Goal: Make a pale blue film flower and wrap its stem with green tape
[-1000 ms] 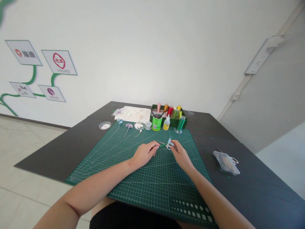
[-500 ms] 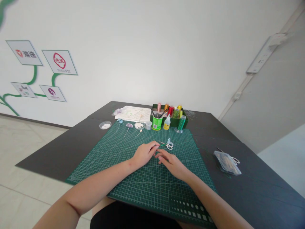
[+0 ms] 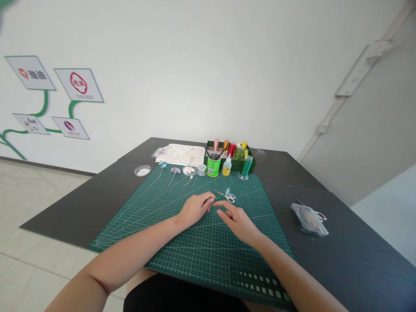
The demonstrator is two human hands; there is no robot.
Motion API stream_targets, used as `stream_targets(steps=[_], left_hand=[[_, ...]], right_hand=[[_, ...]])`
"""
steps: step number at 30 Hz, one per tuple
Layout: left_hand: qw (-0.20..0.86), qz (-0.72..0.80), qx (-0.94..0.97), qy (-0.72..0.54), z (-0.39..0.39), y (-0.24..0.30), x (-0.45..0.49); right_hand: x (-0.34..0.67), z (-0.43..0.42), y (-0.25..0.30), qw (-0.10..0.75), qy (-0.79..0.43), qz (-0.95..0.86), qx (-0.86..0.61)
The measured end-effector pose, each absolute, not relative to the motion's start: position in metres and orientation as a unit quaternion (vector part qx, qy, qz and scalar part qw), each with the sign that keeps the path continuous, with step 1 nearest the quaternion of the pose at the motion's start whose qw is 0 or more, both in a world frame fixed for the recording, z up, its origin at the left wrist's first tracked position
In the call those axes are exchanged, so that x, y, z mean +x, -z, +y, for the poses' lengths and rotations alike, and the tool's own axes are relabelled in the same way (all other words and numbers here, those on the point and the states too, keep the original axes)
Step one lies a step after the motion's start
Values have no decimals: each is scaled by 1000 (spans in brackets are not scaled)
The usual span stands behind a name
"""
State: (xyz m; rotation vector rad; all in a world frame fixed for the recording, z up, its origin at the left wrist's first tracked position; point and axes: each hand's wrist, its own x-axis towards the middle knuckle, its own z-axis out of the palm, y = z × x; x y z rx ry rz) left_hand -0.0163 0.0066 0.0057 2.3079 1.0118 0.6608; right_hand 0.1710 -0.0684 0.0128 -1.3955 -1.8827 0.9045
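Over the middle of the green cutting mat (image 3: 136, 216), my left hand (image 3: 195, 208) has its fingers closed in a pinch on the thin green stem of a small pale blue flower (image 3: 228, 191). The flower points away to the right. Close beside it, my right hand (image 3: 238, 221) has its thumb and index finger apart, the index fingertip near the left fingers. Any thread between the hands is too fine to make out. White-handled scissors (image 3: 230, 198) lie on the mat just behind the stem and partly overlap it in view.
Behind stand a green can of tools (image 3: 213, 168), a glue bottle (image 3: 226, 167), a green thread spool (image 3: 247, 165) and a box of spools (image 3: 251, 167). Finished-looking flowers (image 3: 175, 170) and dishes of white pieces (image 3: 190, 170) are left. A clear plastic box (image 3: 308, 220) lies right.
My right thumb and index finger have spread wider apart. My left hand keeps its pinch on the flower stem, almost in place. The whole view has shifted slightly.
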Motion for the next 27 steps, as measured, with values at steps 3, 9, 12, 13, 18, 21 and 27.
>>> stream_targets(steps=[3, 9, 12, 13, 18, 21, 27], left_hand=[[268, 369, 862, -223, 6, -6, -16], [259, 356, 879, -185, 2, -5, -15], [256, 345, 887, -169, 1, -4, -14], [255, 341, 890, -165, 0, -5, -14], [250, 310, 906, -145, -6, -9, -15], [244, 289, 916, -134, -9, -11, -15], [232, 255, 932, -114, -12, -13, -14]], right_hand=[[174, -69, -16, 342, -346, -693, -532], [180, -68, -21, 403, -363, -652, -530], [182, -67, -23, 422, -343, -651, -529], [183, -67, -24, 428, -333, -653, -529], [184, -66, -25, 436, -295, -660, -536], [186, -65, -24, 437, -284, -659, -543], [193, -58, -19, 453, -273, -643, -554]])
